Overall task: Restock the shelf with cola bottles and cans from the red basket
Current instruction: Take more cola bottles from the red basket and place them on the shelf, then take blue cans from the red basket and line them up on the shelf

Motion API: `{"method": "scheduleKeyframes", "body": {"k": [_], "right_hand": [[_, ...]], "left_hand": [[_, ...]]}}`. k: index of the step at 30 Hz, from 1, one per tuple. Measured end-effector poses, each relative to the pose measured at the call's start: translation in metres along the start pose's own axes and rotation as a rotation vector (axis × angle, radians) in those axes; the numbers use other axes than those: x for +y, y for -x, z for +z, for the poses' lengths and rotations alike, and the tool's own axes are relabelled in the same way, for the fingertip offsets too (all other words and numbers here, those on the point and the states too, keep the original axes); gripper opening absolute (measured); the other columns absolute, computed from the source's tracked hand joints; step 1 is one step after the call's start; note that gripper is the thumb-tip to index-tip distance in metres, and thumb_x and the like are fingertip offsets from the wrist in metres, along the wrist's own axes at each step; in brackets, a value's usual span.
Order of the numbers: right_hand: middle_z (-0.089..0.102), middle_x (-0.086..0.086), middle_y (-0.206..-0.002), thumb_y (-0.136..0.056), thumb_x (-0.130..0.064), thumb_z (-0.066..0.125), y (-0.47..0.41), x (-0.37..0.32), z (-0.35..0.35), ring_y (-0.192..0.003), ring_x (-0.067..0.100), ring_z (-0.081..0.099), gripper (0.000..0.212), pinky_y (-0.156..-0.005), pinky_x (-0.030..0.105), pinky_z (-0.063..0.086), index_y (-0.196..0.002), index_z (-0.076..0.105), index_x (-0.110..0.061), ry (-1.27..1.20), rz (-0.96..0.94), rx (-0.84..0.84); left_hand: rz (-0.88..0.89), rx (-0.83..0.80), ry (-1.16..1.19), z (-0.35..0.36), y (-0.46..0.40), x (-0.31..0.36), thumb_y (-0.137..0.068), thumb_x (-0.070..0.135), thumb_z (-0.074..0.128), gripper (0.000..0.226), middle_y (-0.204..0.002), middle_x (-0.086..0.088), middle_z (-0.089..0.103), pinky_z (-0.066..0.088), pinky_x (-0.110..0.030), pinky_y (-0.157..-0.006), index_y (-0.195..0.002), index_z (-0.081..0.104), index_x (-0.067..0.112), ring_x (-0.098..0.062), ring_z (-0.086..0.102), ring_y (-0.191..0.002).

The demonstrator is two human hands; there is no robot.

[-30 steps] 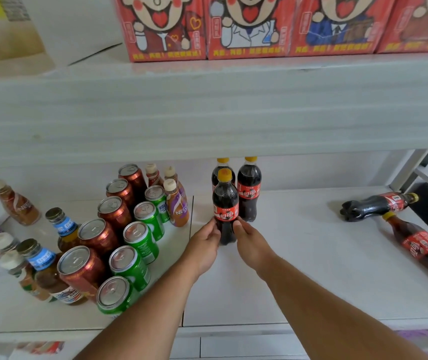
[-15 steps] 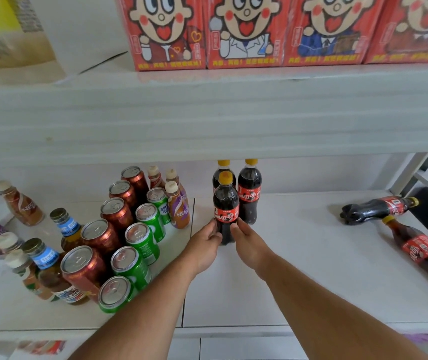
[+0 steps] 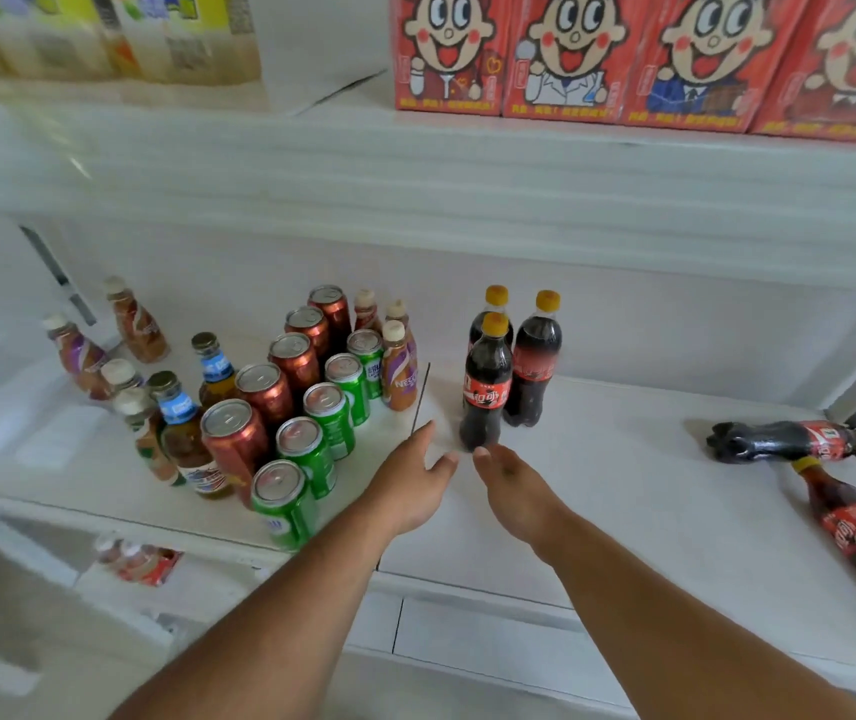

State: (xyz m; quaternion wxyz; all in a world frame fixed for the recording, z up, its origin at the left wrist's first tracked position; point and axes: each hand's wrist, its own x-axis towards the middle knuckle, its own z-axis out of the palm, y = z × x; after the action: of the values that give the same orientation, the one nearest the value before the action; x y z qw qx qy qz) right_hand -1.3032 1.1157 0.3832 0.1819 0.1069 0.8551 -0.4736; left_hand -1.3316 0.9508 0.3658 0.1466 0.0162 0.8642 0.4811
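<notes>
1. Red and green cans (image 3: 306, 407) are standing in rows near the shelf's (image 3: 623, 485) left front edge.
2. The left hand (image 3: 410, 485) is hovering, fingers loosely spread, holding nothing.
3. The front cola bottle (image 3: 485, 387) is standing upright mid-shelf, untouched, two more behind it.
4. The right hand (image 3: 514, 485) is hovering just before it, fingers relaxed, empty.
5. Two cola bottles (image 3: 800, 441) are lying toward the right edge.

both hands (image 3: 459, 483) released cola bottle (image 3: 486, 383), withdrawn
</notes>
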Motion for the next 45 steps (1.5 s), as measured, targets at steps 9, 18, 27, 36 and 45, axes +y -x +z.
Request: {"method": "scheduleKeyframes", "body": {"k": [9,18,27,36,45], "right_hand": [[0.026,0.001,-0.173,-0.111,-0.052,0.031,0.045,0.008,0.000,-0.158,0.024,0.027,0.065,-0.126,0.036,0.019,-0.167,0.025,-0.019,0.193,-0.213,-0.205],[0.039,-0.010,-0.163,-0.109,-0.052,0.037,0.125,0.013,0.061,-0.151,0.017,0.038,0.058,-0.118,0.028,0.026,-0.162,0.037,-0.028,0.342,-0.478,-0.585],[0.005,-0.002,-0.177,-0.107,-0.062,0.029,0.253,-0.017,0.196,-0.163,0.020,-0.004,0.076,-0.131,0.042,0.007,-0.169,0.011,-0.022,0.850,-1.015,-0.803],[0.007,0.003,-0.177,-0.107,-0.062,0.028,0.417,-0.021,0.350,-0.163,0.022,0.002,0.078,-0.130,0.038,0.007,-0.169,0.010,-0.018,1.055,-1.351,-0.993],[0.019,0.005,-0.175,-0.106,-0.062,0.033,0.557,-0.027,0.458,-0.161,0.024,0.015,0.078,-0.130,0.040,0.018,-0.168,0.017,-0.017,1.122,-1.516,-1.164]], "left_hand": [[-0.161,0.254,0.015,0.025,0.103,-0.005,-0.106,0.045,0.054,0.068,-0.171,0.001,0.031,0.028,-0.043,-0.128,-0.165,0.027,0.028,-0.016,0.030,-0.157],[-0.429,0.520,-0.151,0.038,0.262,-0.039,-0.108,0.042,0.052,0.065,-0.167,0.002,0.034,0.019,-0.021,-0.120,-0.164,0.030,0.019,-0.016,0.030,-0.155],[-0.813,0.842,-0.185,0.021,0.478,-0.096,-0.105,0.054,0.049,0.073,-0.172,-0.002,0.028,0.023,-0.038,-0.128,-0.166,0.026,0.019,-0.022,0.026,-0.158],[-1.191,0.996,-0.166,0.023,0.688,-0.151,-0.100,0.068,0.045,0.084,-0.175,-0.002,0.019,0.024,-0.044,-0.126,-0.167,0.020,0.025,-0.024,0.022,-0.160],[-1.350,1.203,0.015,0.026,0.842,-0.183,-0.101,0.066,0.047,0.082,-0.176,-0.001,0.016,0.030,-0.047,-0.126,-0.167,0.021,0.025,-0.026,0.024,-0.159]]}}
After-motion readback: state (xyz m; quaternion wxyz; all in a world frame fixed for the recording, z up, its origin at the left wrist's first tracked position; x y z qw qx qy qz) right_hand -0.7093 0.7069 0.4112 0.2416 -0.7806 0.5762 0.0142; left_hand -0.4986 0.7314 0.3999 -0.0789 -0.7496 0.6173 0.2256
